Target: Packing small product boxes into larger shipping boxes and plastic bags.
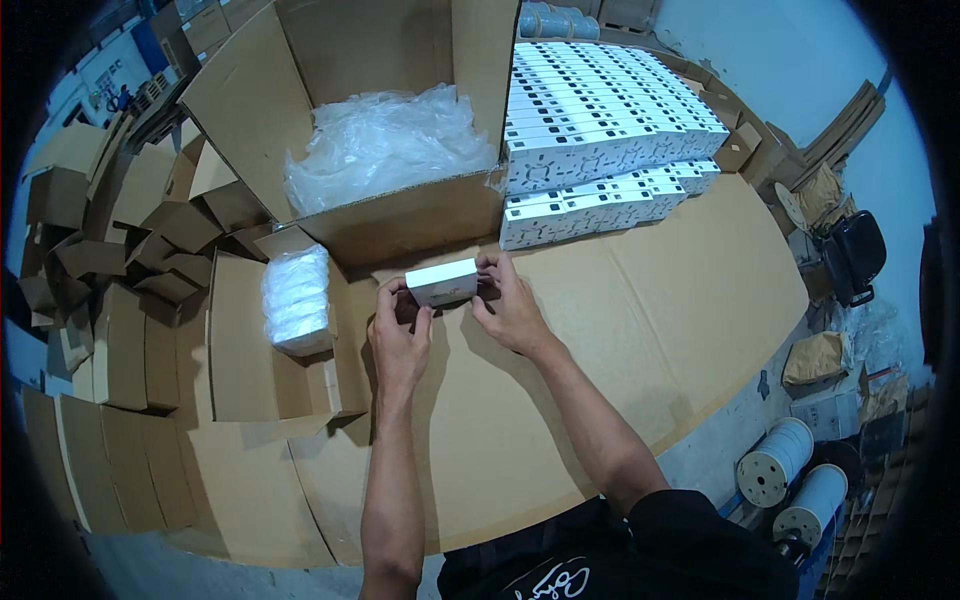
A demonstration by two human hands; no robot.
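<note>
Small white box (442, 282): held just in front of the big carton (400, 215), your left hand (398, 335) and right hand (512, 305) pinching its 2 ends. Keep it level; grip lightly so the walls don't dent.

Lighting: even, cool, moderately bright, from overhead. Shadows: soft, short, under both forearms on the cardboard-covered desk (650, 300). Glare: mild sheen on the clear plastic (385, 140) in the upper centre. Distortion: strong fisheye bend, black corners. Focus: centre sharp, rim soft.

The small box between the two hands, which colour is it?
White; the small box shows best in the head view, held by the left hand and right hand.
</note>
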